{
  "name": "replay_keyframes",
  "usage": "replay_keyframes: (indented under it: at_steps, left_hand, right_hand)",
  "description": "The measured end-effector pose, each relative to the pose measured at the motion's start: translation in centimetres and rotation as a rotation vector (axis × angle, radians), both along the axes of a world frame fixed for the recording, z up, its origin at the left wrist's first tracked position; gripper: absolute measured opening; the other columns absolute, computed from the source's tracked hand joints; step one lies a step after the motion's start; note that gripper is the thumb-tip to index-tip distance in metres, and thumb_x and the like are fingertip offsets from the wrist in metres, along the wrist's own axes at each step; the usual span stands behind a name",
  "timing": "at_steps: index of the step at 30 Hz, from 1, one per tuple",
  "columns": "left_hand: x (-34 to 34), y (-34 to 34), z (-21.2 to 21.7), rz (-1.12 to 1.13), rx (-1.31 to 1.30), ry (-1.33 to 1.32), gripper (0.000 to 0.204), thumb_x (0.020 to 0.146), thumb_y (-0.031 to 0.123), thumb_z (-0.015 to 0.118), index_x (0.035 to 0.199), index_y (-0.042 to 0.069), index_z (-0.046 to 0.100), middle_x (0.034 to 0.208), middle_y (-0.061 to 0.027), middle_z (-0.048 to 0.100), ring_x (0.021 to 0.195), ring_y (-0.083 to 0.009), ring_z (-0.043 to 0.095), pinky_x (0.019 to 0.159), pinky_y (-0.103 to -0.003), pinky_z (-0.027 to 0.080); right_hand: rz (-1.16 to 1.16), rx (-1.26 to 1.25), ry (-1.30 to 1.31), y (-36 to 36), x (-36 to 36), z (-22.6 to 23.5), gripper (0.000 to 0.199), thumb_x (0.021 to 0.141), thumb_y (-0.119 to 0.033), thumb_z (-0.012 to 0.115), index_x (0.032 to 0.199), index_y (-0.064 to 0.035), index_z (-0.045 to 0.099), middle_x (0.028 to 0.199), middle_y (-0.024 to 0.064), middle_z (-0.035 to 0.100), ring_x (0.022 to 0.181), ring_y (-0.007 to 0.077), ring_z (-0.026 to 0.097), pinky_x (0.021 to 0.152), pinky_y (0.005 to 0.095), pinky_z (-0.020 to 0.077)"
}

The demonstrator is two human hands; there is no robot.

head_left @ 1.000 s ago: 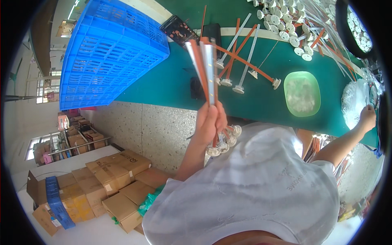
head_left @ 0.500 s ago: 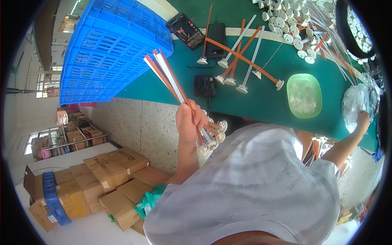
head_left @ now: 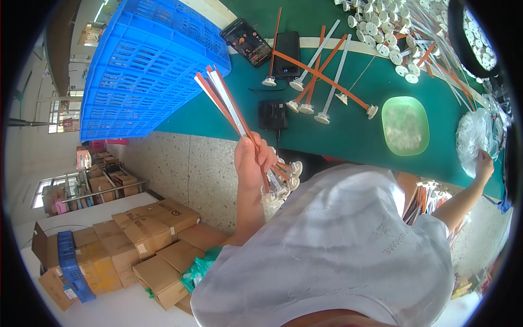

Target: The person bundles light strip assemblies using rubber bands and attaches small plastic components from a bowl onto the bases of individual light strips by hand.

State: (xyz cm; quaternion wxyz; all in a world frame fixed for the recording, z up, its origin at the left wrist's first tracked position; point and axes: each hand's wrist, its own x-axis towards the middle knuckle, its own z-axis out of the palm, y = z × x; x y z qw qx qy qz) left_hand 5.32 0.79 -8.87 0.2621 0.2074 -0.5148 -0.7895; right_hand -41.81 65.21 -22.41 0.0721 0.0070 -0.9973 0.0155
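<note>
My left hand (head_left: 253,161) is closed around a bundle of thin flat strips (head_left: 231,112), some orange-brown and some white. Their upper ends fan out above the fist, and round white bases (head_left: 289,175) stick out below it. Far to the right, my right hand (head_left: 484,165) has its fingertips pinched together at the lower edge of a crumpled clear plastic bag (head_left: 469,137) on the green table. Whatever else may lie between those fingertips is too small to make out. Several similar strips with white bases (head_left: 322,117) lie crossed on the table ahead.
A large blue plastic crate (head_left: 144,71) stands at the far left. A phone (head_left: 246,42), a black power bank (head_left: 287,52) and a small black device (head_left: 272,115) lie near the loose strips. A light green dish (head_left: 406,128) sits before a heap of white-based strips (head_left: 389,27). Cardboard boxes (head_left: 155,223) are stacked lower left.
My right hand has shifted slightly down at the bag, and its fingertips now show more plainly. The left hand keeps its bundle almost still. The phone screen's picture differs.
</note>
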Motion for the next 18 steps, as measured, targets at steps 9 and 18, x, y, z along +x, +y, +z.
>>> replay_keyframes:
  at_steps: [9, 18]
  left_hand:
    - [0.2, 0.4, 0.0, 0.001, -0.015, -0.020, 0.033, 0.106, 0.038, 0.035, 0.095, 0.010, 0.048, 0.060, 0.0013, 0.040, 0.047, -0.0099, 0.038, 0.051, -0.027, 0.038]
    - [-0.2, -0.4, 0.4, 0.038, -0.028, 0.001, 0.034, 0.107, 0.038, 0.032, 0.095, 0.010, 0.046, 0.059, 0.0019, 0.036, 0.046, -0.0095, 0.035, 0.052, -0.027, 0.038]
  right_hand:
    - [-0.169, 0.006, 0.386, -2.2, 2.3, 2.2, 0.027, 0.095, -0.036, 0.058, 0.110, -0.0181, 0.073, 0.090, 0.0032, 0.075, 0.083, 0.0154, 0.072, 0.071, 0.0270, 0.0540]
    - [-0.377, -0.161, 0.610, -8.4, 6.6, 11.6, 0.023, 0.089, -0.024, 0.067, 0.093, -0.0026, 0.076, 0.096, 0.0025, 0.075, 0.088, 0.0110, 0.071, 0.077, 0.0183, 0.0509]
